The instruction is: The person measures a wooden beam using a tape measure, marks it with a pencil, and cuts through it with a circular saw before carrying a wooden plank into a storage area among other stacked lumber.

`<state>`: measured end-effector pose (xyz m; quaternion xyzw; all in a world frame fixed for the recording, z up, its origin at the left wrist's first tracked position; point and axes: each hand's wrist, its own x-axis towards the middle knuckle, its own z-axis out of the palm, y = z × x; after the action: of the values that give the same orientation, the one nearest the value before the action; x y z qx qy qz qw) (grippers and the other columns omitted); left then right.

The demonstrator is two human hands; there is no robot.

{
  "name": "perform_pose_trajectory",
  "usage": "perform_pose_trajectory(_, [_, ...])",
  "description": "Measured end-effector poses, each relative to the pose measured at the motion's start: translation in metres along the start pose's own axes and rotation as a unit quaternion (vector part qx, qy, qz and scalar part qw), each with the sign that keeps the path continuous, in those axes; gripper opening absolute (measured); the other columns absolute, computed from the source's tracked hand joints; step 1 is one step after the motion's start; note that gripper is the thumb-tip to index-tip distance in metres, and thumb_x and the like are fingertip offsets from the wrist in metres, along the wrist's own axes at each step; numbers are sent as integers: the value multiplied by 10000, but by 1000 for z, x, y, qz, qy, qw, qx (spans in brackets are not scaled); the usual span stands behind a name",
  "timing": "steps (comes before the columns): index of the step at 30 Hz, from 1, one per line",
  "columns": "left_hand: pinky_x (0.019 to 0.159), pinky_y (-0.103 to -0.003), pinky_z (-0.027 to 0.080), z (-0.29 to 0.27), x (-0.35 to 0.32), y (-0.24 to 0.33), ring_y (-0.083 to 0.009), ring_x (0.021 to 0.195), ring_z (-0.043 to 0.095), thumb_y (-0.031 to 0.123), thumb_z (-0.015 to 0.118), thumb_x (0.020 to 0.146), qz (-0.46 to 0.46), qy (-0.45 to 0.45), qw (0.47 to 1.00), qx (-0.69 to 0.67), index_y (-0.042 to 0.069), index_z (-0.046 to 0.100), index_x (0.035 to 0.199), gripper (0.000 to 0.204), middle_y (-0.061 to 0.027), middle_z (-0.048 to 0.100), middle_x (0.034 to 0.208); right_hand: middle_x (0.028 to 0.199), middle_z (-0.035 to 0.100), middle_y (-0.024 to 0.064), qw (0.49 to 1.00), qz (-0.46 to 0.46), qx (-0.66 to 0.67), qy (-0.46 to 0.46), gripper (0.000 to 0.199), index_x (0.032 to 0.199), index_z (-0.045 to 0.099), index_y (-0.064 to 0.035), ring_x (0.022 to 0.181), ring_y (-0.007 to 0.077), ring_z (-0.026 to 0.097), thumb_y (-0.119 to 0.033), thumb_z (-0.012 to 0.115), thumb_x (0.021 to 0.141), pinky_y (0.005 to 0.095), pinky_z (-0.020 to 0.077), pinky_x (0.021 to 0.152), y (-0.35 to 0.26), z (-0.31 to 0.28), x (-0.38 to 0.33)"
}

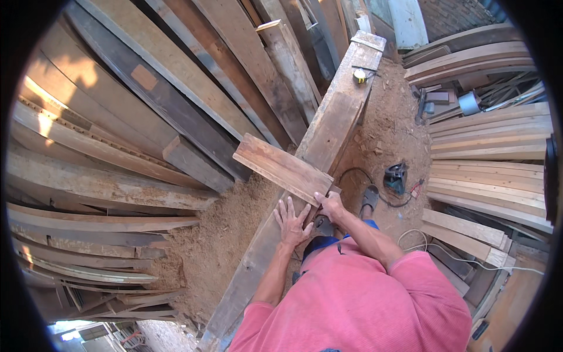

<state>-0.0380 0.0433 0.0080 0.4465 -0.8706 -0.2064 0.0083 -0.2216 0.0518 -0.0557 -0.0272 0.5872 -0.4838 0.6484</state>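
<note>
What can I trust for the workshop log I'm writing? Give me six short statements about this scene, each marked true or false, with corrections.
1. The right hand grips the short board at its right end. True.
2. The left hand has its fingers spread over the plank bench. True.
3. The short board lies lengthwise along the plank bench. False: it lies across it.
4. The tape measure is toward the far end of the plank bench. True.
5. Both hands wear gloves. False: both are bare.
6. The dark power tool sits on the short board. False: it is on the ground, right of the plank bench.
</note>
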Motion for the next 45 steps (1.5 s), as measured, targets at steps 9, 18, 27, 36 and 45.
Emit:
perform_pose_trajectory(9, [1128, -739, 43, 2, 3, 8, -569, 1471, 57, 473, 715, 804, -3, 28, 999, 32, 374, 481, 1473, 716, -297, 150, 1618, 1173, 642, 166, 998, -11, 30, -51, 364, 1275, 538, 14, 1007, 345, 672, -187, 633, 987, 611, 586, 837, 3, -15, 10])
perform_pose_trajectory(18, [1118, -749, 71, 6, 2, 4, -578, 1457, 88, 422, 739, 761, 17, 45, 998, 32, 370, 489, 1460, 744, -305, 186, 1602, 1207, 629, 169, 998, 41, 1, -38, 373, 1307, 518, 20, 1080, 339, 651, -166, 612, 998, 613, 581, 856, -23, -8, 4])
perform_pose_trajectory(27, [1113, -759, 61, 11, 1, 3, -580, 1464, 55, 360, 754, 718, 11, 30, 999, 27, 348, 488, 1461, 789, -319, 176, 1598, 1055, 664, 99, 992, 73, -36, -93, 384, 1212, 562, -46, 828, 221, 681, -349, 637, 988, 389, 573, 663, -37, -36, -7])
perform_pose_trajectory(36, [1147, -724, 65, 12, 15, 14, -567, 1473, 68, 335, 777, 674, -2, 26, 998, 61, 329, 536, 1409, 773, -315, 170, 1602, 849, 699, 97, 997, 47, -36, 48, 268, 1030, 628, -87, 689, 216, 676, -348, 646, 969, 382, 544, 591, -43, -181, 11])
perform_pose_trajectory(45, [1159, -694, 62, 8, 2, 13, -575, 1472, 45, 248, 779, 667, -3, -40, 998, 43, 258, 431, 1477, 881, -364, 67, 1597, 966, 703, 269, 799, 4, -578, 164, 354, 937, 690, 20, 928, 458, 676, -328, 647, 883, 524, 526, 801, -17, -317, 21])
